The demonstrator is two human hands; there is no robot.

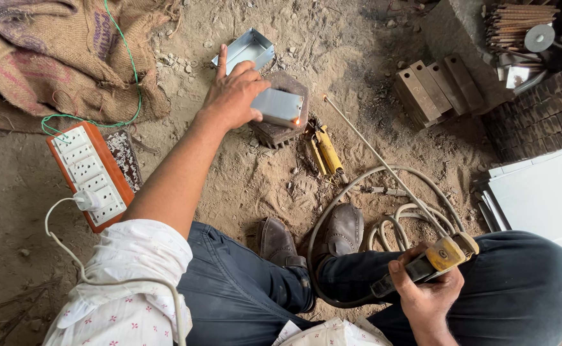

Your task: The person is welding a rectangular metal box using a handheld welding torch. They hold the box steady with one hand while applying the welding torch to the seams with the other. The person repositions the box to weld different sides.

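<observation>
My left hand [233, 93] reaches forward and grips a small grey metal box [277, 106] resting on a dark metal block [281, 131] on the dirt floor. One corner of the box glows orange. My right hand [422, 291] holds a yellow-and-black welding electrode holder [438, 257] near my right knee. A long thin welding rod [377, 157] runs from the holder up toward the box, its tip short of it. A second open grey metal box [245, 48] lies just beyond my left hand.
An orange-and-white power strip [88, 173] with a white plug lies at left near burlap sacks [56, 57]. A yellow clamp [326, 150], coiled grey cable [383, 224], metal blocks [435, 83], a bundle of rods [518, 22] and white sheets [544, 192] lie at right.
</observation>
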